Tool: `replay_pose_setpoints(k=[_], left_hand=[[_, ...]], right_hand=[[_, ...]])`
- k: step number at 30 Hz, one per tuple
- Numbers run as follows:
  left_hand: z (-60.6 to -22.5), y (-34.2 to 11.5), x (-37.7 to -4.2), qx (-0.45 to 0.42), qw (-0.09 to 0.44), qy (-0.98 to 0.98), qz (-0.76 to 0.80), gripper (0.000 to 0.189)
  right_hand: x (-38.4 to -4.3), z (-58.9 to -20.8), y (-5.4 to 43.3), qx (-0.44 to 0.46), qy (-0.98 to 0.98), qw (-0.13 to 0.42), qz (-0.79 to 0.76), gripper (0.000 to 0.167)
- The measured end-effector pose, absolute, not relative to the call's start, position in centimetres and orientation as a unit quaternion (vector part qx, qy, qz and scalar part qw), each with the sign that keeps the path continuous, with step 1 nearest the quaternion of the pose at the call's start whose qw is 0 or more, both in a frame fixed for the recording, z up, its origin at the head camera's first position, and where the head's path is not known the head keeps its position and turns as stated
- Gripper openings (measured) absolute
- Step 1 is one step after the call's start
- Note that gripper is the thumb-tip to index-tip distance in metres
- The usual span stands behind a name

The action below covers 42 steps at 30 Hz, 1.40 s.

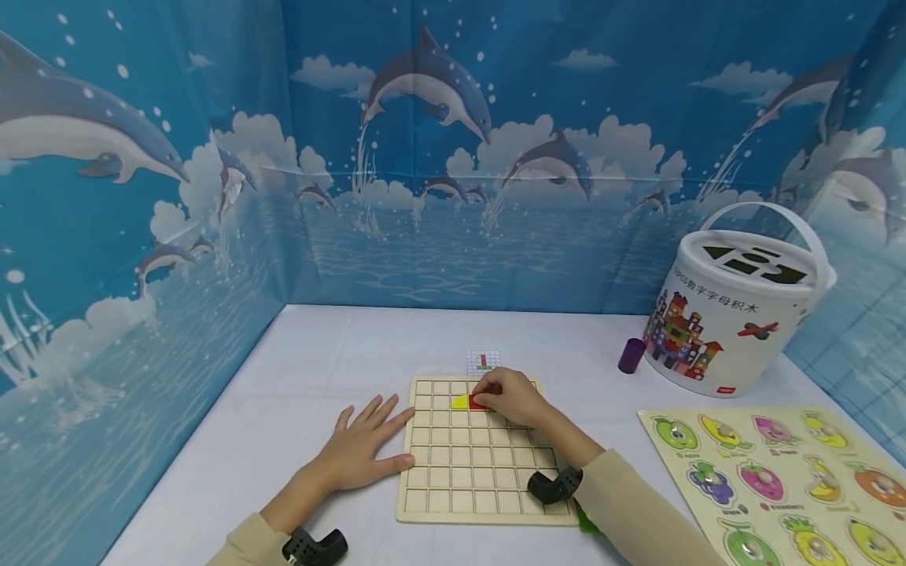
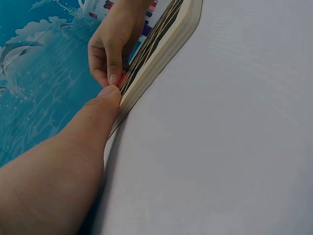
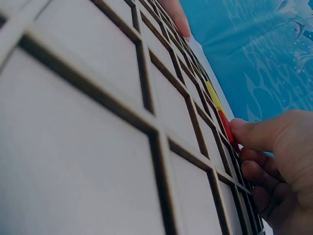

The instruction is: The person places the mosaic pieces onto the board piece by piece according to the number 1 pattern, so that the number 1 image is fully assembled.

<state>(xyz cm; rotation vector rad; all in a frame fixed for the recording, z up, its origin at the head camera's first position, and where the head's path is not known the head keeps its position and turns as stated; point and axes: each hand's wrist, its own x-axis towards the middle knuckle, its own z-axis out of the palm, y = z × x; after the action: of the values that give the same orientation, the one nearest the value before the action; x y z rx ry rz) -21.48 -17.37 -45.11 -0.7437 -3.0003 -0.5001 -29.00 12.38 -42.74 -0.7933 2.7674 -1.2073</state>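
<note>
A wooden grid board (image 1: 463, 479) lies on the white table. In one of its upper rows a yellow piece (image 1: 460, 402) sits against a red piece (image 1: 476, 402). My right hand (image 1: 515, 397) pinches the red piece between thumb and fingers; part of that piece is hidden under the fingertips. In the right wrist view, the thumb presses on the end of the red piece (image 3: 226, 126), right beside the yellow one (image 3: 213, 95). With fingers spread, my left hand (image 1: 362, 450) touches the board's left edge.
A small pattern card (image 1: 484, 362) lies just behind the board. Back right stand a white lidded bucket (image 1: 729, 314) and a purple cylinder (image 1: 631, 355). A fruit picture board (image 1: 778, 479) lies at right. Something green (image 1: 586, 522) shows beneath the right forearm.
</note>
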Motion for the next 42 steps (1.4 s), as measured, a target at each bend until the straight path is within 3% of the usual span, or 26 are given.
replay_pose_setpoints(k=[24,42], left_hand=[[-45.2,-17.4,-21.6,-0.241,0.01,-0.957,-0.164,0.076],[-45.4,-17.5,-21.7,-0.242,0.014,-0.957,-0.159,0.077]], right_hand=[[-27.7,-41.0,13.6,-0.224,0.877,0.032,-0.424,0.016],[-26.0,-39.8,16.5,-0.216,0.885,0.036,-0.412,0.013]])
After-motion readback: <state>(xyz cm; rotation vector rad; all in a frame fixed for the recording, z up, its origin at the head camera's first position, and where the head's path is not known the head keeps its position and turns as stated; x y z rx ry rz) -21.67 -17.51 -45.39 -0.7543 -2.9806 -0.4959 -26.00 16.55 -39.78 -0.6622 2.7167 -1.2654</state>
